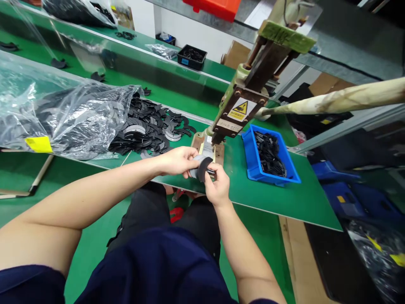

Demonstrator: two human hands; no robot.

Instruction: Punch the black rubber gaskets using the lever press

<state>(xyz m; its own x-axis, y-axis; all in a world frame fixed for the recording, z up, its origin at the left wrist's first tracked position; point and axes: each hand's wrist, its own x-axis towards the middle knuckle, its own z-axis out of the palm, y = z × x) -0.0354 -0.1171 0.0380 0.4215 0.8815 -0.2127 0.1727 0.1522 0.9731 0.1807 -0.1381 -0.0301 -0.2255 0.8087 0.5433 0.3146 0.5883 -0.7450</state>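
At bench edge, before the press:
- left hand (177,161), fingers closed on a curved black-and-grey flat piece (200,166), steadying it from the side.
- right hand (217,184), pinching the same piece from below; 2 hands meet on it, apparently to hold it square just in front of the press base.
- hand-lever press with yellow warning label (240,110), long pale lever (341,99) reaching right.
- heap of matching black crescent pieces (147,128) spilling from a clear plastic bag (60,116), within left reach.
- blue plastic bin (253,164) of black parts, right of press.
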